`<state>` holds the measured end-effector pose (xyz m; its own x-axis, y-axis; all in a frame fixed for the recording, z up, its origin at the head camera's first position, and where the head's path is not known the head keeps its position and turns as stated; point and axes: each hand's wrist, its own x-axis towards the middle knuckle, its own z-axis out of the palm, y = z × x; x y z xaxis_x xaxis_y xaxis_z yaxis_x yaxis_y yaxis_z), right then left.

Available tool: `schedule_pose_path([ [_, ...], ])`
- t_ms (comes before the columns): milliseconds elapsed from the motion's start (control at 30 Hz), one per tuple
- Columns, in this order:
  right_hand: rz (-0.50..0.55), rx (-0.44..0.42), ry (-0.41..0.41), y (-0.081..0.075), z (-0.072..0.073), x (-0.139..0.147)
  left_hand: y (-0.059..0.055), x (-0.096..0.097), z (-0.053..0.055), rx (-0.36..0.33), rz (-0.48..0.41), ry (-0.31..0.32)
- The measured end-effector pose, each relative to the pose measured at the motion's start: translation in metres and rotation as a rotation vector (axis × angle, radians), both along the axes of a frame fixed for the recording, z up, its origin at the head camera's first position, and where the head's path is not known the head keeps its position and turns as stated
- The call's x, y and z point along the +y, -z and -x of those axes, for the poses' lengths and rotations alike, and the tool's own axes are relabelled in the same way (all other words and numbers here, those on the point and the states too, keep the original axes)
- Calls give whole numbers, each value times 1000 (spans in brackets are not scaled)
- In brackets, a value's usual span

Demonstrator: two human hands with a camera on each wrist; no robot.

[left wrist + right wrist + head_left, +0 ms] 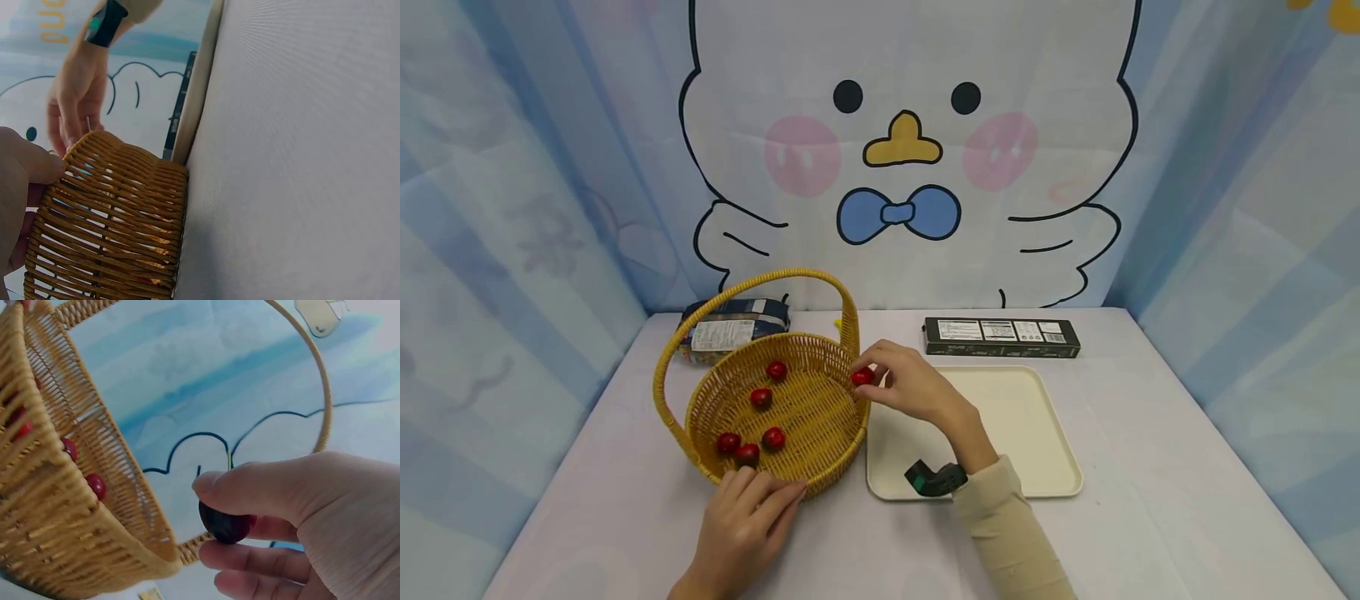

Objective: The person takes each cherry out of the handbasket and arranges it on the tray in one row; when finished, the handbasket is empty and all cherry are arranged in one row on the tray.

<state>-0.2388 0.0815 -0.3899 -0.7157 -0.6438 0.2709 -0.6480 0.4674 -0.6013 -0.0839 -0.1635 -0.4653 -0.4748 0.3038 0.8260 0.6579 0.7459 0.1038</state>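
Observation:
A yellow wicker basket [820, 417] with a tall arched handle [801, 273] stands left of the middle of the table. Several dark red cherries [762, 398] lie in it, mostly toward its left and near side. My left hand [741, 525] grips the near rim, its thumb outside the weave [112, 212] in the left wrist view. Over the basket's right rim, my right hand [910, 383] pinches one cherry [226, 520] between thumb and fingers; a thin green stem shows above it in the right wrist view.
A cream tray [1045, 450] lies right of the basket, under my right forearm. Behind it is a long black box [1002, 337]. A dark package with a white label [730, 333] sits behind the basket. Printed curtains [895, 275] enclose the table's back and sides.

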Motion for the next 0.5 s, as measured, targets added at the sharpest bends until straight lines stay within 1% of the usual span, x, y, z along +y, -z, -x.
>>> schedule_pose_path([
  [100, -1, -7, 43, 1, 4, 8, 0, 0, 0, -10, 4, -6],
  [300, -10, -44, 119, 5, 11, 20, -1, 0, 0, -1, 5, -6],
  [500, -44, -84, 175, 15, 19, 28, 0, 0, -1, -28, 13, -18],
])
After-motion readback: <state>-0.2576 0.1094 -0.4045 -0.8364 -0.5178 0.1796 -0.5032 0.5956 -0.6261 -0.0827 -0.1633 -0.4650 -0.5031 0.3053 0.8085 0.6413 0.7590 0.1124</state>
